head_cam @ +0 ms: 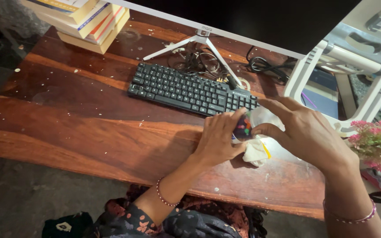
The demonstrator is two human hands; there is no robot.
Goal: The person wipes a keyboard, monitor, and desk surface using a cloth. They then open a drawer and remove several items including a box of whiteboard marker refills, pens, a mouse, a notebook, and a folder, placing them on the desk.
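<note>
Left hand grips small clear round container with dark, multicoloured contents plus crumpled white cloth, above front edge of reddish-brown wooden desk. Right hand pinches container's far side. Wiping seems mid-way; desk remains speckled with white bits beside black keyboard.

Two bare forearms reach up from the bottom edge toward twelve o'clock, meeting just right of centre. The left hand is curled, thumb and fingertips pointing toward three o'clock. The right hand arches over from four o'clock, fingers spread and bent toward nine o'clock. Each wrist wears a thin bangle.
</note>
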